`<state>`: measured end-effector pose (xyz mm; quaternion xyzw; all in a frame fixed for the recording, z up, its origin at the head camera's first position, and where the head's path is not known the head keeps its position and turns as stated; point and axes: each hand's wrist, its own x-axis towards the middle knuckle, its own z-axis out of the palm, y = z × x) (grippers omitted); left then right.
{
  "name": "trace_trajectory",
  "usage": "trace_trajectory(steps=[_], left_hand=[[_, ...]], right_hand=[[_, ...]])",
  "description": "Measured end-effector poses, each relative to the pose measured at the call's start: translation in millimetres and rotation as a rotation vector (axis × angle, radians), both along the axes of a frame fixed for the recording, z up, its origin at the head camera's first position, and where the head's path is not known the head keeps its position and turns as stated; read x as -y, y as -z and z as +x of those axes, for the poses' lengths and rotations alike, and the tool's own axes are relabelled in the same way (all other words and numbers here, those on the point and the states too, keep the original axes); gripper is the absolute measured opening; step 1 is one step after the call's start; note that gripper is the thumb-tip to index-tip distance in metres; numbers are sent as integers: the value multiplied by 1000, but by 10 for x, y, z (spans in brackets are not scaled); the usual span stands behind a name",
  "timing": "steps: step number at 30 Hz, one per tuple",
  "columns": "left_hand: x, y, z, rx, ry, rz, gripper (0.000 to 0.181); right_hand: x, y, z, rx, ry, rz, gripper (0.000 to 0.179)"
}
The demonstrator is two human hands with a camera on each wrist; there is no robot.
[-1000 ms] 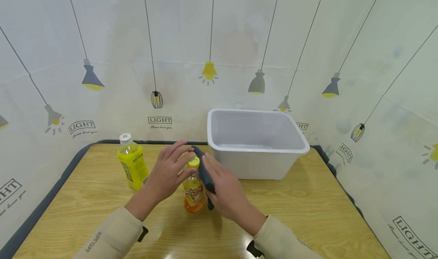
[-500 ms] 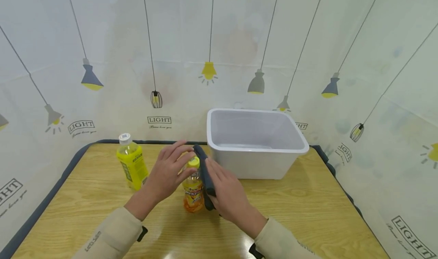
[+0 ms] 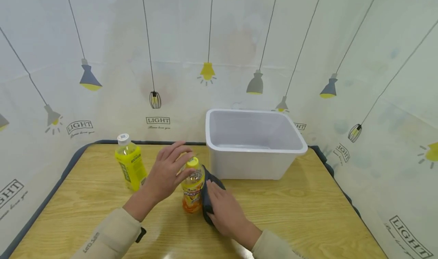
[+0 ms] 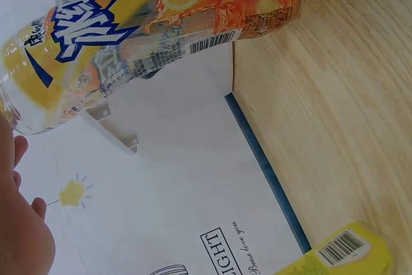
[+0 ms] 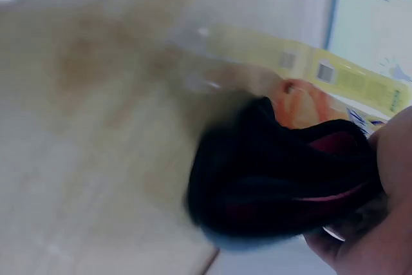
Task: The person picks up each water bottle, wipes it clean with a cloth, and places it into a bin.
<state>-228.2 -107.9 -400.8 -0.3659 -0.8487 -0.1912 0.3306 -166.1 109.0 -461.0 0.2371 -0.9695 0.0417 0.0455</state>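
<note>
An upright drink bottle (image 3: 192, 193) with an orange label and yellow cap stands on the table. My left hand (image 3: 166, 175) holds it near the cap, thumb and fingers around its top. Pressed to the bottle's right side is a folded dark cloth (image 3: 207, 198), which my right hand (image 3: 226, 213) grips. In the right wrist view the cloth (image 5: 277, 172) bunches beside the fingers, its folds showing some dark red. The left wrist view shows the bottle's printed label (image 4: 187, 11) close up; only part of the left hand (image 4: 22, 223) appears there.
A yellow-green bottle (image 3: 132, 166) with a white cap stands left of my left hand. Behind and to the right is a white plastic bin (image 3: 253, 164), its top uncovered. The wooden table (image 3: 308, 209) ends at a dark edge before a printed curtain.
My right hand has slid the cloth down along the bottle's right side, toward me, and the cloth has spread out. The left hand has stayed at the bottle's top.
</note>
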Motion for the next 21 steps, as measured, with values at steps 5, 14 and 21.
trace_trajectory(steps=[5, 14, 21], left_hand=[[-2, 2, 5, 14, -14, -12, 59], [10, -19, 15, 11, -20, -20, 49], [5, -41, 16, -5, -11, -28, 45]], right_hand=[[-10, 147, 19, 31, -22, 182, 77], [-71, 303, -44, 22, -54, 348, 69], [-115, 268, -60, 86, -26, 213, 65]])
